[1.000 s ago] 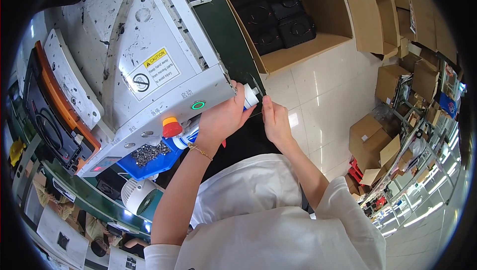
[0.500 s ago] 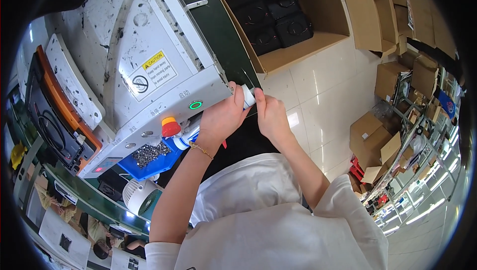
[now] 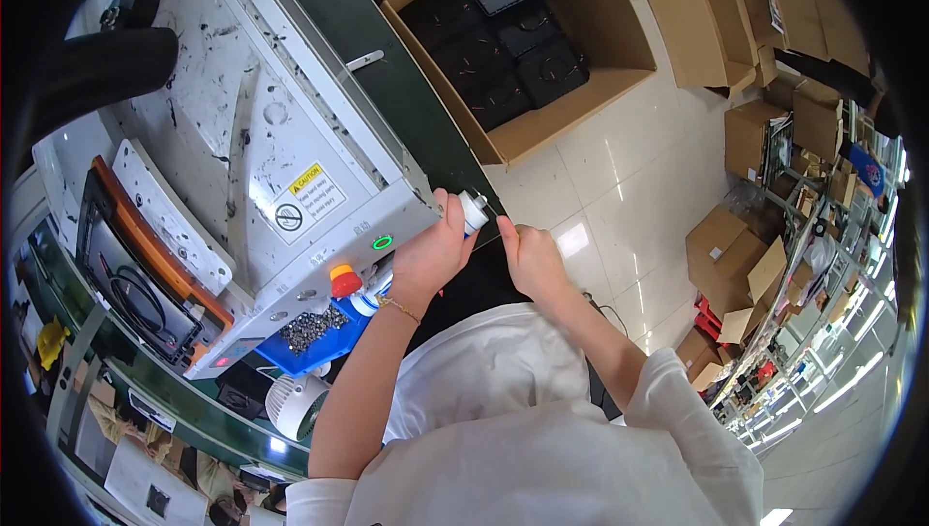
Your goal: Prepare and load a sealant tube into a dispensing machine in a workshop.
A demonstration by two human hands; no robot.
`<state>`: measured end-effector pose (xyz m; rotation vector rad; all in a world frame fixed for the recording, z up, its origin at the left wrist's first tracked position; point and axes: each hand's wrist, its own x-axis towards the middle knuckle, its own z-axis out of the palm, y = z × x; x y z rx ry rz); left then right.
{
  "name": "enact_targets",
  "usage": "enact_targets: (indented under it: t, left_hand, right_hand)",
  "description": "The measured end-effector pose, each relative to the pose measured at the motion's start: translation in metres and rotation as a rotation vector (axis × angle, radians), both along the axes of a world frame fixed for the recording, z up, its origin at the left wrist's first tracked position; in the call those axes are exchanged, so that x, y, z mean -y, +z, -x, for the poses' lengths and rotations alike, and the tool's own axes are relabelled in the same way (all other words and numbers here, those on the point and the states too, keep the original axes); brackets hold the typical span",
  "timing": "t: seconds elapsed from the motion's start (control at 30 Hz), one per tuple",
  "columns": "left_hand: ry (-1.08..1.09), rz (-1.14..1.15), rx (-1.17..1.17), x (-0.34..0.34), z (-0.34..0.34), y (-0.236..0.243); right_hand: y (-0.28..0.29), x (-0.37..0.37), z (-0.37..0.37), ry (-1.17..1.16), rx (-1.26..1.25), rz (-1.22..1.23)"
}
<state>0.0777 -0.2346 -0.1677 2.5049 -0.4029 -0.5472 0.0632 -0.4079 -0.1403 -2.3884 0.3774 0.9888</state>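
My left hand [image 3: 432, 253] is wrapped round a white-and-blue electric screwdriver [image 3: 473, 213], held slantwise at the machine's front corner. Its white collar and small metal nose stick out past my fingers; most of the body is hidden by my hand and wrist. My right hand [image 3: 538, 263] is closed just beyond that nose, thumb up and fingers curled in. A thin dark line runs between the nose and the right fingertips, too fine to name. Beside my left wrist, a blue tray [image 3: 334, 342] of small metal screws [image 3: 308, 330] sits under the machine's front panel.
The white machine [image 3: 208, 110] has a red-and-yellow stop button [image 3: 344, 280] and a green-lit button [image 3: 383, 242] near my left hand. A small white fan [image 3: 293, 404] stands below the tray. Beyond the dark green bench edge [image 3: 387, 90], a cardboard box [image 3: 619, 90] holds black units.
My right hand has come off the screwdriver's white collar and moved slightly away, leaving the metal nose exposed. My left hand keeps its grip. The whole view has shifted a little.
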Motion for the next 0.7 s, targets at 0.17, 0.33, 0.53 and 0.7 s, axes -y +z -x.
enact_targets:
  t: [0.17, 0.33, 0.53, 0.7]
  left_hand:
    - [-0.008, 0.014, -0.007, -0.001, -0.002, -0.006]
    - [-0.009, -0.009, -0.139, -0.002, -0.001, 0.001]
    - [0.006, -0.048, -0.042, 0.001, 0.002, 0.003]
    - [0.030, -0.042, -0.063, 0.005, -0.001, 0.005]
  right_hand:
    - [-0.007, -0.019, -0.034, -0.013, 0.046, -0.071]
    - [0.003, -0.006, -0.014, -0.018, -0.048, -0.047]
    - [-0.004, -0.015, -0.021, -0.025, 0.053, -0.028]
    - [-0.003, -0.006, -0.013, 0.022, 0.040, 0.087]
